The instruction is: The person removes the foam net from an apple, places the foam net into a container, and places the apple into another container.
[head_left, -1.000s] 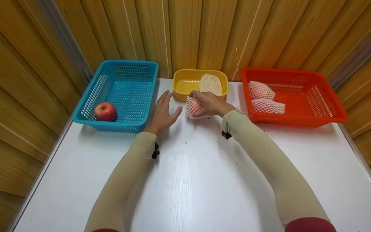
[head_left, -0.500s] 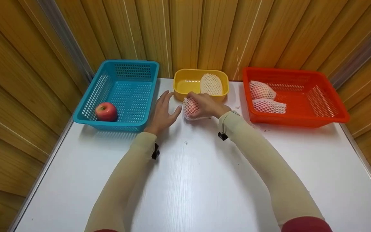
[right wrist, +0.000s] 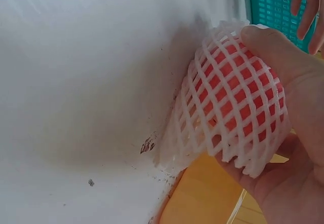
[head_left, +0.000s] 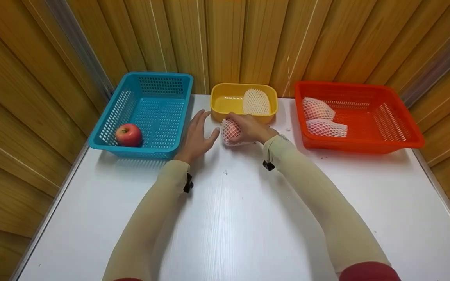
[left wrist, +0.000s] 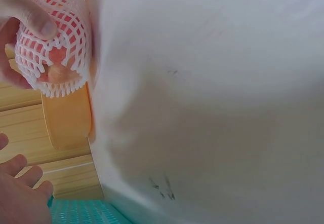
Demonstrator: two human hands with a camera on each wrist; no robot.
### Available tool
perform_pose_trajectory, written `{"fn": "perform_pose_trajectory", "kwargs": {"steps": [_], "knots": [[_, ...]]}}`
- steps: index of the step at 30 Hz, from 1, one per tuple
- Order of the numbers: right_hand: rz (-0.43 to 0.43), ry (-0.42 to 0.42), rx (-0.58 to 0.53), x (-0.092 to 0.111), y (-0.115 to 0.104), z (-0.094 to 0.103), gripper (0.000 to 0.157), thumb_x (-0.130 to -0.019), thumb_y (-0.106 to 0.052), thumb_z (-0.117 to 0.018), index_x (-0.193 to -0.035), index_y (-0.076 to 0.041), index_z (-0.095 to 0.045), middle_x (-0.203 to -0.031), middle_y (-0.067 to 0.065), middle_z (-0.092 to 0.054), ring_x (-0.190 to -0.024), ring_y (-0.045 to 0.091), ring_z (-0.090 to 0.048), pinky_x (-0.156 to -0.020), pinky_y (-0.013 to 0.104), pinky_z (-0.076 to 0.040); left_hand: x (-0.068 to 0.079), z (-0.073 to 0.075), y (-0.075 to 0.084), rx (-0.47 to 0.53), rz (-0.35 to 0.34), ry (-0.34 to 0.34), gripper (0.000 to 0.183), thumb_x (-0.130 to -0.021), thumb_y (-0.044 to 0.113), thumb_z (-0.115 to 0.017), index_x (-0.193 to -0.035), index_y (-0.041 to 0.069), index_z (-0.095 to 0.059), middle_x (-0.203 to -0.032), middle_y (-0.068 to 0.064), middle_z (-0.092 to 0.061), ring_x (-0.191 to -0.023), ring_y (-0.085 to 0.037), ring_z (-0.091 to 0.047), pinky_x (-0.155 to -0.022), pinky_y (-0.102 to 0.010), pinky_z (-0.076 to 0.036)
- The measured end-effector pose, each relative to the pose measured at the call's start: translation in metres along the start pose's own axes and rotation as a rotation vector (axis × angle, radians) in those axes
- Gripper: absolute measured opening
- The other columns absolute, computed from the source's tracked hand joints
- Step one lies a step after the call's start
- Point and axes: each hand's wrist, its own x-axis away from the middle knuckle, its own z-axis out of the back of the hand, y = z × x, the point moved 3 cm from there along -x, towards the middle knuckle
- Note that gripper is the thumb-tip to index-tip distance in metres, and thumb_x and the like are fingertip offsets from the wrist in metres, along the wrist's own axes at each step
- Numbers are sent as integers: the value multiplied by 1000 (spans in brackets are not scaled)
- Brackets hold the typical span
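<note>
My right hand (head_left: pixel 250 128) grips an apple in a white foam net (right wrist: pixel 228 92), thumb on one side and fingers on the other, in front of the yellow container (head_left: pixel 225 105). Red skin shows through the mesh, and the left wrist view shows the net's end gaping around the apple's stem hollow. My left hand (head_left: pixel 197 138) is held beside the blue basket (head_left: pixel 172 150), fingers spread, holding nothing, a short gap left of the netted apple. A bare red apple (head_left: pixel 128 135) lies in the blue basket's front left corner.
Inside the yellow container is an empty white foam net (head_left: pixel 256 102). The orange-red basket (head_left: pixel 365 146) at the right holds two netted apples, one behind (head_left: pixel 316 109) and one in front (head_left: pixel 326 128). A wooden panel wall (head_left: pixel 225 43) rises behind the white table (head_left: pixel 225 218).
My right hand has shifted slightly left with the netted apple, closer to my left hand. The left hand has stayed in place.
</note>
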Motion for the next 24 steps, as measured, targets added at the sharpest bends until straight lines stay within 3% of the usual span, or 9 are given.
{"fn": "perform_pose_trajectory", "kwargs": {"steps": [6, 13, 24], "knots": [[-40, -28, -1, 2, -2, 2, 82, -85, -33, -86, -153, -22, -42, -146, 13, -52, -132, 30, -49, -115, 51, -38, 1, -1, 1, -25, 22, -21, 65, -102, 39, -58, -156, 8, -38, -160, -12, -40, -150, -27, -33, -124, -42, -25], [-102, -34, 1, 5, 0, 1, 88, -84, -42, -85, -158, -31, -38, -154, 17, -39, -135, 34, -45, -113, 58, -38, 1, -4, 0, -18, 49, -38, 66, -102, 39, -58, -156, 6, -39, -160, -14, -41, -150, -29, -34, -123, -44, -26], [-103, -4, 33, 10, -1, 2, 90, -81, -43, -87, -157, -36, -39, -144, 14, -43, -124, 31, -47, -107, 57, -42, 0, -6, 2, 3, 61, -48, 63, -102, 37, -60, -156, 10, -40, -160, -12, -42, -149, -28, -35, -123, -44, -27]]}}
